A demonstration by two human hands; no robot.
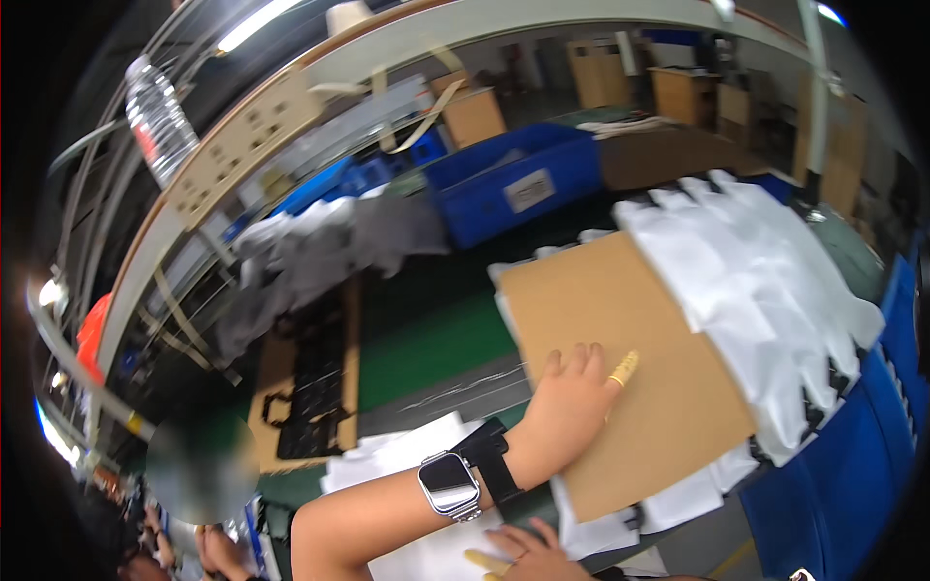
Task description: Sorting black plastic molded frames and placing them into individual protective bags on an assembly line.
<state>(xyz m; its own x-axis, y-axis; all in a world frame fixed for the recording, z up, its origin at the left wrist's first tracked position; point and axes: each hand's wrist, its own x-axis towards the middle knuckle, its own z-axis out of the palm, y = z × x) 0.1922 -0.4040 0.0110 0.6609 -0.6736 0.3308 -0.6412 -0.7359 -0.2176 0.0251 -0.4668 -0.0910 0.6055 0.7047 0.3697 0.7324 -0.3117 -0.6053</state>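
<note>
My left hand (565, 416) lies on a brown cardboard sheet (639, 290), fingers stretched out, with a yellow cover on one finger. A smartwatch (449, 484) and a black band (489, 463) are round that wrist. The cardboard rests on white, soft sheets that show along its edges. At the lower edge, my right hand (531, 560) is spread over a pile of white sheets (417, 455), partly cut off by the picture; it has a yellow finger cover too. More white sheets (746, 271) with uneven ends lie overlapped to the right of the cardboard.
A blue bin (518, 179) stands beyond the green work surface (426, 339). Left are grey-white cloth pieces (339, 232) and a board with black straps (315, 387). A plastic bottle (160, 121) stands on the overhead rail. Another person's hand (221, 552) shows lower left. Blue panels (823, 484) flank the right.
</note>
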